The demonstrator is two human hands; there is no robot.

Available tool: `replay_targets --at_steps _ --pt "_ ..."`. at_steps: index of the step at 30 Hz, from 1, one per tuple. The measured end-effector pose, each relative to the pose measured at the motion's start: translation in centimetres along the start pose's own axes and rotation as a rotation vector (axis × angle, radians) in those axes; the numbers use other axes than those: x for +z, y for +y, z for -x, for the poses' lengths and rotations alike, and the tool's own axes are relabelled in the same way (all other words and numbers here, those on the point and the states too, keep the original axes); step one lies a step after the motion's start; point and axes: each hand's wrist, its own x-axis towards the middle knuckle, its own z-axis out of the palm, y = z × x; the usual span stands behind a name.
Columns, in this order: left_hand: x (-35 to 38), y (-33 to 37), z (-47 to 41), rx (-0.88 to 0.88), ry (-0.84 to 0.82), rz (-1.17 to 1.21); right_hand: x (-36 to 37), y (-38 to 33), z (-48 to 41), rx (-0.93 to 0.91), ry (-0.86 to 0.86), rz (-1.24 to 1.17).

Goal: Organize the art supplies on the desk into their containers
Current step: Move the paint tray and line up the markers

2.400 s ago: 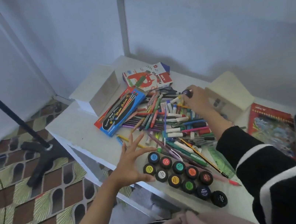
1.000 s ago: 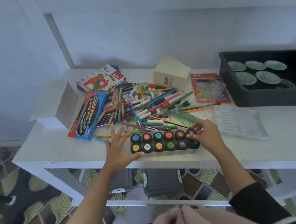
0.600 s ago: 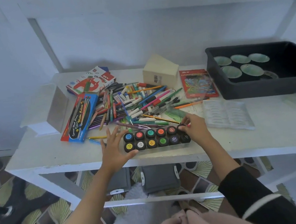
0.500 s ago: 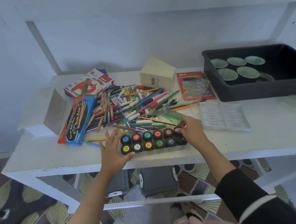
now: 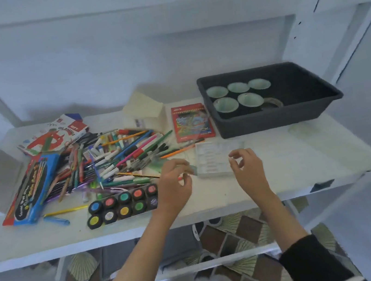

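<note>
Now both hands have left the paint pots [image 5: 123, 205], which sit in two rows at the front edge of the table [image 5: 304, 158]. My left hand [image 5: 175, 187] curls beside the clear plastic cover [image 5: 214, 160], but I cannot tell whether it grips anything. My right hand [image 5: 249, 171] hovers loosely curled and empty. Covering the pots looks next.

A white desk [image 5: 293, 167] stands against pale walls [image 5: 119, 65] over patterned floor tiles [image 5: 230, 232].

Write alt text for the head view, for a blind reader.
A person's left hand and right hand flank a clear plastic case on a white desk. Left of them lie paint pots and a heap of pens; a black bin stands behind.
</note>
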Motion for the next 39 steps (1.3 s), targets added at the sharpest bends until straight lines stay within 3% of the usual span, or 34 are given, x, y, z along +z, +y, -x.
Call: replay_targets --at_steps 3,8,13,17,19,25,30,39 --pt "7.1 3.9 -2.2 0.026 -0.098 0.059 -6.9 5.7 -0.8 0.074 0.108 0.086" --pt "20.2 9.6 -5.8 0.031 -0.418 0.064 -17.4 16.1 -1.0 0.272 0.263 0.176" --pt "29.3 12.0 -9.0 -0.13 -0.735 -0.063 -21.6 22.3 -1.0 0.436 0.164 0.239" --pt "33.2 11.6 -11.4 -0.255 -0.786 -0.109 -21.9 25.4 -0.9 0.451 -0.034 0.288" --pt "34.4 11.3 -12.1 -0.288 -0.813 -0.154 -21.6 26.2 -0.7 0.446 -0.038 0.322" --pt "35.5 12.3 -12.2 -0.379 -0.698 -0.102 -21.8 26.1 0.0 0.408 0.076 0.15" --pt "33.5 13.8 -12.3 -0.356 -0.595 -0.005 -23.3 25.4 0.2 0.368 0.18 -0.003" --pt "20.2 12.5 -10.9 -0.415 -0.192 0.089 -19.9 16.2 -1.8 0.179 0.099 -0.128"
